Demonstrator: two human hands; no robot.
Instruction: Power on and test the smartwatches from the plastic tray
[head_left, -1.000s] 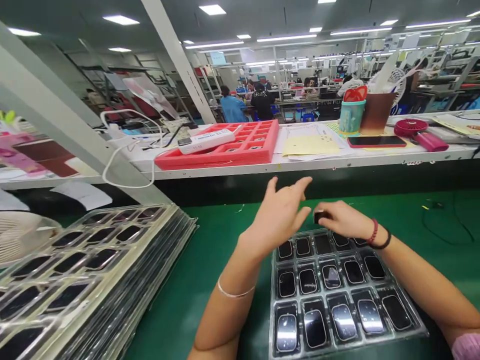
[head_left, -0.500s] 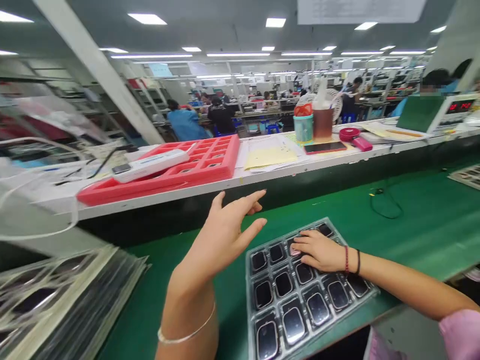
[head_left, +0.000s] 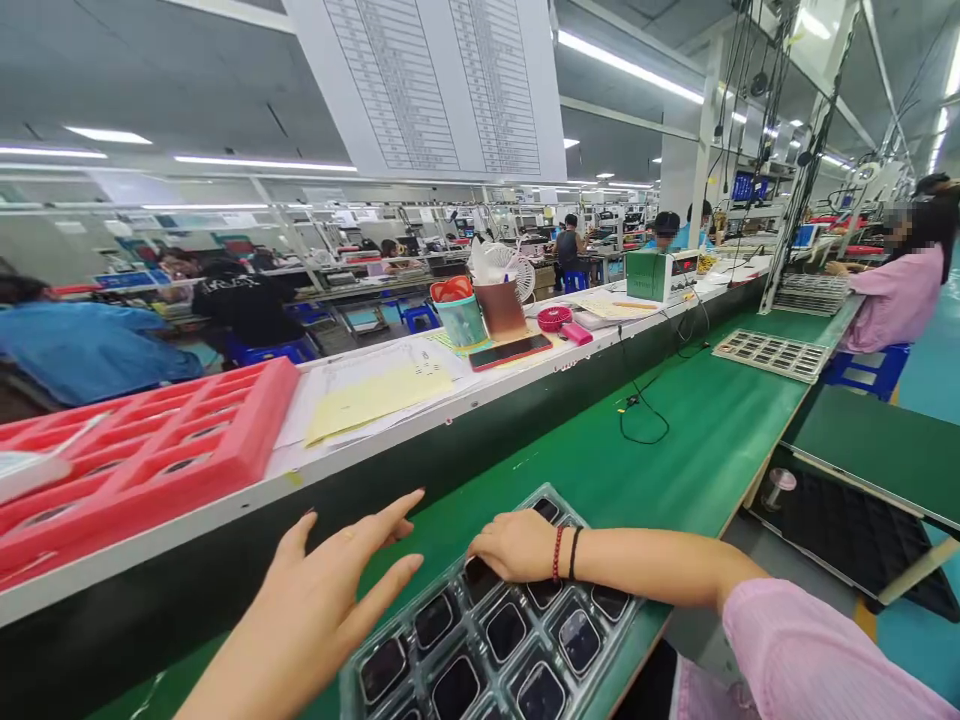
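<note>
Head view shows the right hand resting curled, fingers down, on the far pockets of a clear blister tray of dark glossy parts lying on the green conveyor belt, while the left hand hovers spread wide and empty just beside the tray.

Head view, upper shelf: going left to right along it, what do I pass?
Red tray → yellow paper → teal cup → brown cup → phone → small pink fan → green meter box.
</note>
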